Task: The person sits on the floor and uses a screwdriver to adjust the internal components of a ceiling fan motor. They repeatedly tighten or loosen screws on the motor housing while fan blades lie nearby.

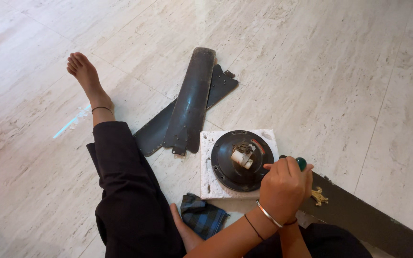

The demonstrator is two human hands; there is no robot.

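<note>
A dark round ceiling-fan motor [230, 165] lies on a white foam block [206, 143], with a small white part and wires at its centre. My left hand [278, 188], with a metal bangle on its wrist, is closed in a fist at the motor's right edge. It grips a screwdriver with a green handle [301, 163]. My right hand [306, 184] is tucked under and behind the left one, mostly hidden. Its wrist comes up from the bottom of the view.
Two dark fan blades [190, 102] lie crossed on the marble floor beyond the foam block. A third blade with a brass ornament [359, 217] lies at the right. A blue checked cloth [201, 215] sits by my foot. My left leg [120, 177] stretches out to the left.
</note>
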